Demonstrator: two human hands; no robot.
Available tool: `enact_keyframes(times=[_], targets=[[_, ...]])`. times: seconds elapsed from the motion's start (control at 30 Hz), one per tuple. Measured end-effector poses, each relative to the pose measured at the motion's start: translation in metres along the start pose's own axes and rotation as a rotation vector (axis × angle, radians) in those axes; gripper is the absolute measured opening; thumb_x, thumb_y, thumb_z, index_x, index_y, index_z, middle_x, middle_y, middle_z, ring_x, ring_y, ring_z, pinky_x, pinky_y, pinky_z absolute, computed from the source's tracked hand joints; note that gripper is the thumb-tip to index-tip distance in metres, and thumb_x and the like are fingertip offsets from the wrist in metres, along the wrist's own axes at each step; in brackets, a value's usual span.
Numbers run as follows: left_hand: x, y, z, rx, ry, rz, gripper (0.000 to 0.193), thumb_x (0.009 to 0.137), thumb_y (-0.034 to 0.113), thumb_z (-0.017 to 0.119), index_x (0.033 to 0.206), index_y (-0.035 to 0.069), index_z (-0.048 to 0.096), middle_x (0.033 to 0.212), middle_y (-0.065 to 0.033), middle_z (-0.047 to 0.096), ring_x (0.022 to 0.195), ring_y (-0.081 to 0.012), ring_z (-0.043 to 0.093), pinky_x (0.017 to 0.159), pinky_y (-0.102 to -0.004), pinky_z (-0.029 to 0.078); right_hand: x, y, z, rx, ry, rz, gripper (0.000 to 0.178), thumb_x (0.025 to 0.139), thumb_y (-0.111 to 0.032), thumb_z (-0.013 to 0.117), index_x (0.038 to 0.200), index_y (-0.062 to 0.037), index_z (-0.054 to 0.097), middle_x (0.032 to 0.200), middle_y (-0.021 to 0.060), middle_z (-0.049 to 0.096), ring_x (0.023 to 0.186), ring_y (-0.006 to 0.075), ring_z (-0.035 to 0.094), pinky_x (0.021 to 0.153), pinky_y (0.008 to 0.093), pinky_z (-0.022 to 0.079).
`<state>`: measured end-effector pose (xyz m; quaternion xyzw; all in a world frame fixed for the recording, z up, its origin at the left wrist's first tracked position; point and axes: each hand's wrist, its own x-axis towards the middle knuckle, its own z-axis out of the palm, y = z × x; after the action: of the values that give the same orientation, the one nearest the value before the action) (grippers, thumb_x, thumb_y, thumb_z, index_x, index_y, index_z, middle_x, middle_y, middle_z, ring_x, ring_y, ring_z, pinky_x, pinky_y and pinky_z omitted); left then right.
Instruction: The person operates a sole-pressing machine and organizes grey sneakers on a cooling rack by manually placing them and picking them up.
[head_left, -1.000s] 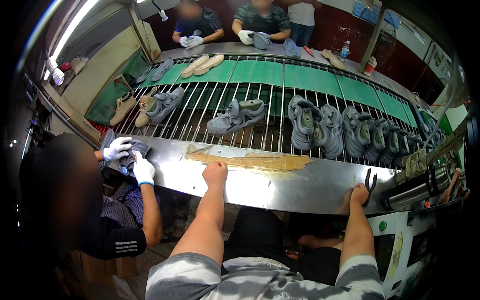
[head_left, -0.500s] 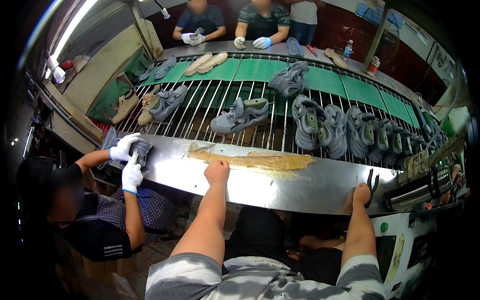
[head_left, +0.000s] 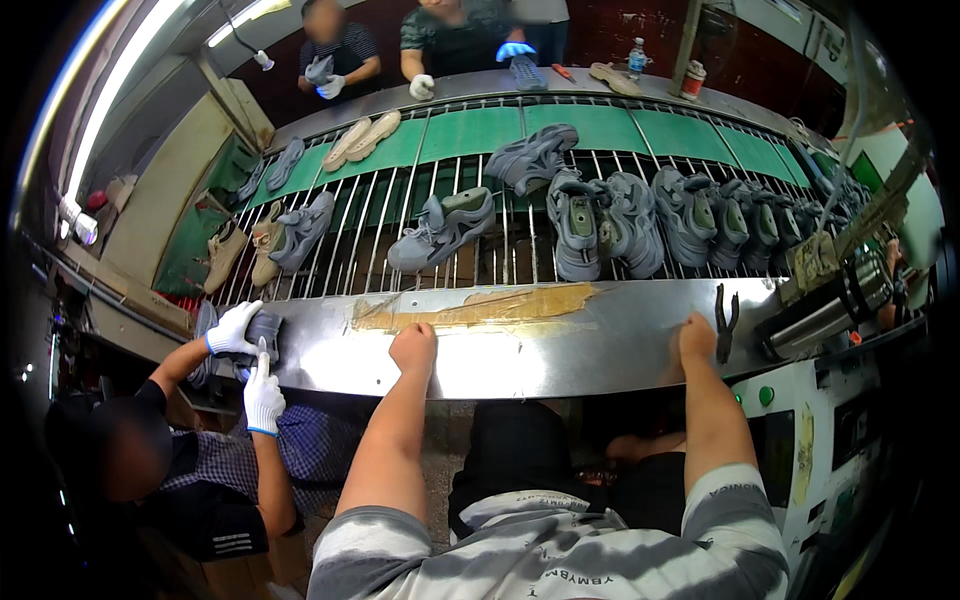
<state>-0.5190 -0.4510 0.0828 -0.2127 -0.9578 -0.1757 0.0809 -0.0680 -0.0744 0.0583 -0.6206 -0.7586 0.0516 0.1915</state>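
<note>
My left hand (head_left: 413,347) rests knuckles-down on the polished steel desk (head_left: 560,350), fingers curled into a loose fist that encloses nothing. My right hand (head_left: 697,335) lies on the same surface near its far right end; it touches only the metal, and I cannot tell from here how far its fingers are spread. Both hands are empty.

Between my hands, slightly ahead of them, a long tan strip of dried adhesive residue (head_left: 480,308) runs along the desk. Just beside my right hand lies a pair of dark pliers (head_left: 727,318), apart from my fingers.

Beyond the desk edge, ahead of both hands, grey mesh sneakers sit on a rack of parallel metal rods. The nearest single grey sneaker (head_left: 441,229) lies ahead of my left hand, tilted on its side. A tightly packed row of grey sneakers (head_left: 650,212) stands ahead of my right hand.

Procedure for holding this position well, in my judgement: keep both forearms straight and weight spread evenly on the desk; keep the left fist off the residue strip; keep the right hand separate from the pliers.

To the left of my left hand, a co-worker's white-gloved hands (head_left: 250,360) handle a dark shoe part at the desk corner.
</note>
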Motion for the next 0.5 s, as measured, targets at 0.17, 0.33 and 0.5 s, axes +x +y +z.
enact_keyframes(times=[0.17, 0.33, 0.5], targets=[[0.007, 0.037, 0.003, -0.217, -0.153, 0.395, 0.027, 0.082, 0.031, 0.059, 0.073, 0.008, 0.070, 0.070, -0.0151, 0.066, 0.067, -0.0348, 0.063, 0.063, -0.0462, 0.050, -0.015, -0.109, 0.008, 0.266, 0.080, -0.363, 0.007, 0.074, -0.017, 0.058, 0.076, -0.0095, 0.060, 0.079, 0.0120, 0.063, 0.079, 0.0345, 0.061, 0.067, 0.0451, 0.048], [0.055, 0.180, 0.008, -0.379, -0.322, 0.475, 0.029, 0.084, 0.033, 0.059, 0.075, 0.007, 0.067, 0.075, -0.0164, 0.066, 0.073, -0.0368, 0.064, 0.066, -0.0466, 0.051, -0.014, -0.158, 0.010, 0.198, -0.111, -0.279, 0.013, 0.072, -0.022, 0.062, 0.075, -0.0093, 0.059, 0.073, 0.0107, 0.064, 0.072, 0.0331, 0.062, 0.064, 0.0461, 0.048], [0.160, 0.288, 0.063, -0.491, -0.300, 0.308, 0.037, 0.084, 0.038, 0.054, 0.084, 0.004, 0.069, 0.086, -0.0216, 0.068, 0.085, -0.0402, 0.065, 0.077, -0.0473, 0.051, -0.013, -0.162, 0.016, 0.189, -0.131, -0.233, 0.017, 0.071, -0.025, 0.063, 0.073, -0.0095, 0.058, 0.071, 0.0108, 0.063, 0.071, 0.0328, 0.062, 0.064, 0.0465, 0.049]])
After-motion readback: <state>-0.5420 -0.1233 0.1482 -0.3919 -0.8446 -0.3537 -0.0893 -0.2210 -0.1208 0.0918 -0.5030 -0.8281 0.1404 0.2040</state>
